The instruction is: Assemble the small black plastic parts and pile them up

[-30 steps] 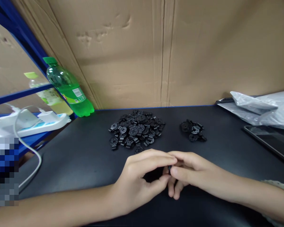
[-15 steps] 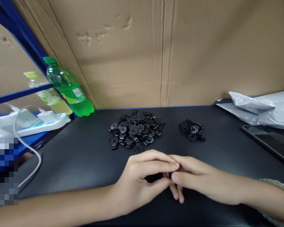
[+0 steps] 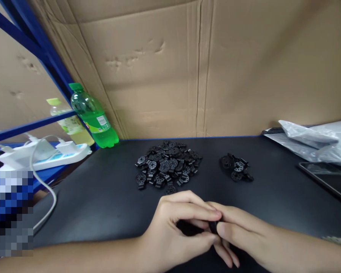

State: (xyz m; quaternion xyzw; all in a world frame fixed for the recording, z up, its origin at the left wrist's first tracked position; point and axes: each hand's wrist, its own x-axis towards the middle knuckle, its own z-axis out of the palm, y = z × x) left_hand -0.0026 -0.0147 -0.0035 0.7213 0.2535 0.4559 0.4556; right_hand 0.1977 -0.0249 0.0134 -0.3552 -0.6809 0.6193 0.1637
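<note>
Between my two hands is a small black plastic part (image 3: 213, 226), mostly covered by the fingers. My left hand (image 3: 180, 227) pinches it from the left with thumb and fingertips. From the other side my right hand (image 3: 238, 229) grips it, its thumb pressed against the part and some fingers curled below. Just beyond the hands lies a large pile of black plastic parts (image 3: 165, 165), round perforated discs with short clip-like tabs. A smaller heap of similar parts (image 3: 237, 167) sits to its right.
On the black tabletop (image 3: 96, 204), a dark tablet-like device (image 3: 329, 182) and grey plastic bags (image 3: 315, 142) lie at right. A green bottle (image 3: 99, 123) leans at back left near a white power strip (image 3: 74, 151) with cables. Cardboard (image 3: 147, 76) stands behind.
The whole view has shifted, so everything appears slightly lower and further right. Both hands stay together around the small part, of which a little more shows now.
</note>
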